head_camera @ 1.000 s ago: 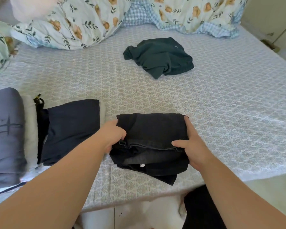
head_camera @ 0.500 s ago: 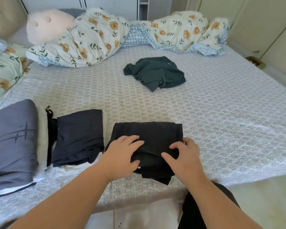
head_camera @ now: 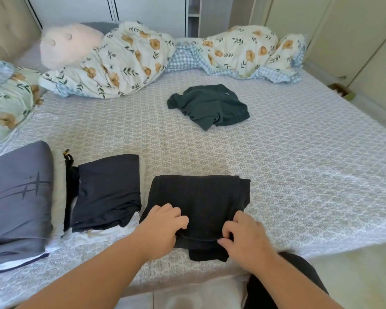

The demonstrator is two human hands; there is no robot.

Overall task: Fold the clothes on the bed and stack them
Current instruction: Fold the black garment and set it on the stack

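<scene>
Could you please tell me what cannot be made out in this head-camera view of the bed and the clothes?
- Black folded garment: its near edge is covered by the left hand and right hand; garment type unclear.
- Grey folded stack: cut off by the left frame edge.
- Layers beneath the navy folded garment: hidden by it, count unknown.
- Dark green crumpled garment: bunched, type unclear.
- Small logo on it: too small.

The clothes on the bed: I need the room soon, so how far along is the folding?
Done: a grey folded garment and a navy folded one lie in piles at the left of the bed. In hand: the left hand and right hand grip the near edge of a folded black garment, not yet stacked. Left: the dark green garment lies crumpled mid-bed.
</scene>
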